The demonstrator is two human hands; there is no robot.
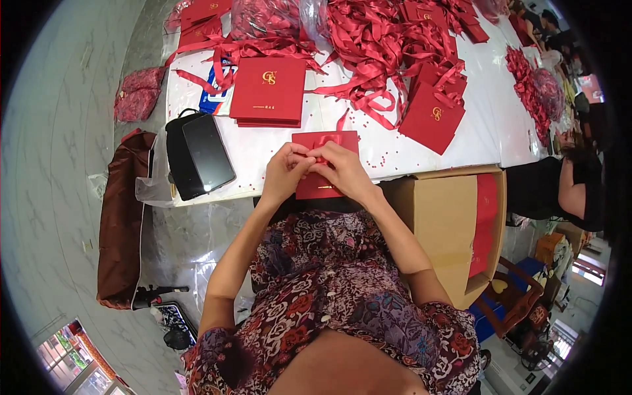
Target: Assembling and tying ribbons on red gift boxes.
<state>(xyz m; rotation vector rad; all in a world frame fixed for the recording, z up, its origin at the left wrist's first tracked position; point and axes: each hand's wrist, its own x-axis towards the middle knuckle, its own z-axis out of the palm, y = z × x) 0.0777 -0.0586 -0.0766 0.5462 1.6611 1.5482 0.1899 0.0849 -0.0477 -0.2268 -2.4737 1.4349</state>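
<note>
Fingers (304, 157) of both hands pinched on a red ribbon bow (322, 143) atop a flat red box (327, 172) at the near edge of the white table (276, 148). Left hand (287, 172) and right hand (342, 170) touching over the box. Beyond: stacked red boxes (269, 89), loose ribbons (375, 46). Left: black tablet (208, 153). Right: open cardboard carton (447, 224).

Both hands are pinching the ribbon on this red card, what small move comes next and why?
Probably pull the two ends apart to snug the knot: the left hand and right hand meet over the red satin ribbon on the flat red paper card, and the bow looks loose.
</note>
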